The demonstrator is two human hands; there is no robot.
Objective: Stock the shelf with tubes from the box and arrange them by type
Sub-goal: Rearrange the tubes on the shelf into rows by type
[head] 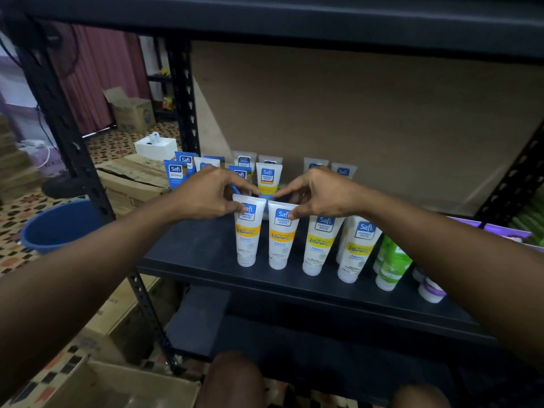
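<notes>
tubes (320, 245) stand cap-down in a row near the front edge of the shelf (188, 245): two orange-banded, two yellow-banded, then green ones (393, 267) to the right. both forearms reach in from the lower corners, and the hands meet over the orange pair. the left hand (210, 192) pinches the top seam of the left orange tube (246, 240) between thumb and curled fingers. the right hand (321, 191) pinches the right orange tube (281, 242) the same way. behind them stand more white tubes (268, 178), with blue tubes (176, 172) at the back left.
</notes>
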